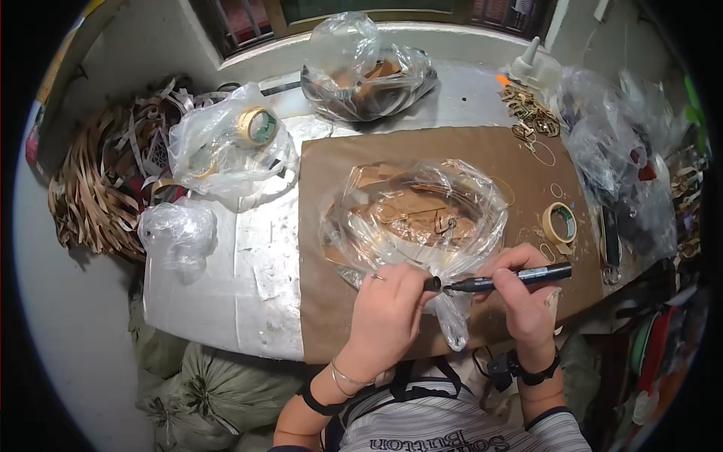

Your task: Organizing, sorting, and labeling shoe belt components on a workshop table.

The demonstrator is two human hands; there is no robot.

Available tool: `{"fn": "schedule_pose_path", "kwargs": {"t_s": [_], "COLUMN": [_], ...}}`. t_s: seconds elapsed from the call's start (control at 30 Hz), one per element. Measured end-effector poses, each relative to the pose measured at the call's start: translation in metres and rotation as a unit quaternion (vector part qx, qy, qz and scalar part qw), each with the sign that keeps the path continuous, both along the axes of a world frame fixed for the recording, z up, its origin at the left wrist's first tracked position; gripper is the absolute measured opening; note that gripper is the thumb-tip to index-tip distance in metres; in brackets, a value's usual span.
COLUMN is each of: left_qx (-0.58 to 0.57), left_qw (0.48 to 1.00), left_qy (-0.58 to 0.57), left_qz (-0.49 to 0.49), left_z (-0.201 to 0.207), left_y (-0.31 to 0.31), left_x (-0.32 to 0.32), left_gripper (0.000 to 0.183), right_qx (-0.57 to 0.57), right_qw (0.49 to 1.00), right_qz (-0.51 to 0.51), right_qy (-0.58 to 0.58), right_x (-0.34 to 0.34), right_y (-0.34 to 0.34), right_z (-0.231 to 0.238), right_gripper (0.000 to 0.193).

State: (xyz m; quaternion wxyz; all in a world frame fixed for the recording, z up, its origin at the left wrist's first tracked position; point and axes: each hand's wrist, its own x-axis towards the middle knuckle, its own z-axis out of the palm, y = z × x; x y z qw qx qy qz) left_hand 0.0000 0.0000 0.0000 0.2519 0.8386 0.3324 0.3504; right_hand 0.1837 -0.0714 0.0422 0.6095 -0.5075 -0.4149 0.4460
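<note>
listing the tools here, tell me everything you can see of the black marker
The black marker is slim and cylindrical, seemingly glossy plastic, with paler markings along its barrel. It is uncapped, its narrow tip pointing left and its thicker rear end right, slightly higher in the picture. The right hand grips it mid-barrel, over the brown sheet. Just left of the tip is a dark cap in the left hand; whether tip and cap touch is unclear.
</note>
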Motion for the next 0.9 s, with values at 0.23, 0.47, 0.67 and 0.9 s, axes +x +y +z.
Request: {"fn": "schedule_pose_path", "kwargs": {"t_s": [0.23, 0.47, 0.67, 0.9], "left_qx": [0.086, -0.357, -0.651, -0.076], "left_qw": [0.993, 0.922, 0.701, 0.997], "left_qy": [0.07, -0.061, -0.229, -0.025], "left_qz": [-0.042, -0.138, -0.182, 0.01], "left_z": [0.009, 0.014, -0.004, 0.003], "left_y": [-0.02, -0.058, -0.065, 0.016], "left_x": [-0.005, 0.009, 0.0, -0.059], "left_gripper": [0.02, 0.021, 0.037, 0.033], "right_qx": [-0.033, -0.043, -0.053, -0.043], "right_qw": [0.998, 0.993, 0.989, 0.994], "right_qz": [0.038, 0.059, 0.08, -0.098], "right_qy": [-0.025, 0.097, 0.109, 0.015], "right_x": [-0.013, -0.01, -0.02, 0.143], "right_y": [-0.008, -0.033, -0.016, 0.017], "right_z": [-0.004, -0.021, -0.025, -0.028], "right_gripper": [0.007, 0.018, 0.022, 0.03]}}
